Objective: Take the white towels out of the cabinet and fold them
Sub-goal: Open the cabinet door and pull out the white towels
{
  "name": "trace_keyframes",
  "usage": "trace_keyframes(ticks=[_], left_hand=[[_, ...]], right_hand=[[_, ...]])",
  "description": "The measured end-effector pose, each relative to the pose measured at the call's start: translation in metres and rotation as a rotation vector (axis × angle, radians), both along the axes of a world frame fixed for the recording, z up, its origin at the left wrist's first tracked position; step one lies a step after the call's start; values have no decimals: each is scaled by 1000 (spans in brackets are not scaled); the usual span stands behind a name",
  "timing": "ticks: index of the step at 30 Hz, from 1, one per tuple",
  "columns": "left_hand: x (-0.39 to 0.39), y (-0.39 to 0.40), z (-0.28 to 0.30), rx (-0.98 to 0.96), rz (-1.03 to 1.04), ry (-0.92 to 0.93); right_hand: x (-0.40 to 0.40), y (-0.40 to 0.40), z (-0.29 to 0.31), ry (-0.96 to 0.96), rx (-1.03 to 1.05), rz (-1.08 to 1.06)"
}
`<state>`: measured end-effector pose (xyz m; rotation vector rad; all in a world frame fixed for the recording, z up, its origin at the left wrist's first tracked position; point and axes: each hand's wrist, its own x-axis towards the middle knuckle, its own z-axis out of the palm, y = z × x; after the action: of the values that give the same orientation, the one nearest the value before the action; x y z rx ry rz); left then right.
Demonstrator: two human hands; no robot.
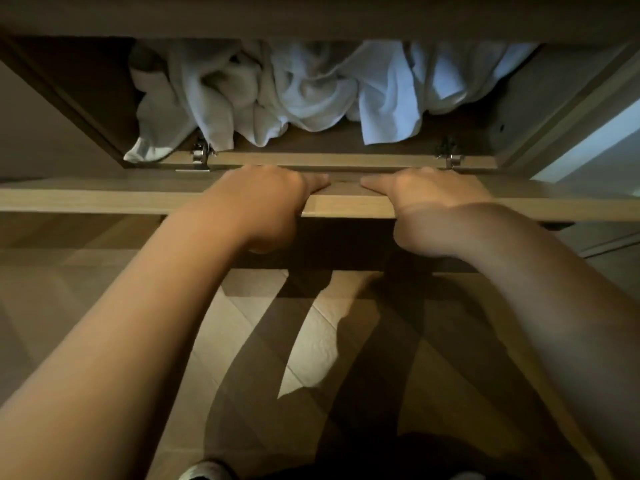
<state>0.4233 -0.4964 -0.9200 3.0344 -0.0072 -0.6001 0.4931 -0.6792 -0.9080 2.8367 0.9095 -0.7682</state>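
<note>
Now both hands grip the drop-down cabinet door (346,204); the left hand (270,202) and right hand (429,206) curl over its front edge, thumbs on top; the white towels (277,95) lie crumpled inside the open cabinet (97,109).

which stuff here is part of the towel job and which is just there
Part of the job:
white towels, heaped in the cabinet
cabinet door, folded down
left hand and right hand, gripping the door's edge

Just there:
hinges
tiled floor
shoe
</note>
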Motion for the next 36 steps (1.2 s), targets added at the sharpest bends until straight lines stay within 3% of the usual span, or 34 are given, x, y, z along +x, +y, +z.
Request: trace_keyframes(ticks=[8,18,31,36], left_hand=[[-63,-35,-70,144,57,114],[-98,-50,-174,190,81,-53],[-90,-36,-207,168,36,-75],[-91,-34,-205,22,56,-108]], right_hand=[[-56,-36,-77,-96,-44,126],[-78,-51,-179,-228,-116,235],[-65,-52,-218,-227,-142,314],[-65,-60,-222,-239,-89,315]])
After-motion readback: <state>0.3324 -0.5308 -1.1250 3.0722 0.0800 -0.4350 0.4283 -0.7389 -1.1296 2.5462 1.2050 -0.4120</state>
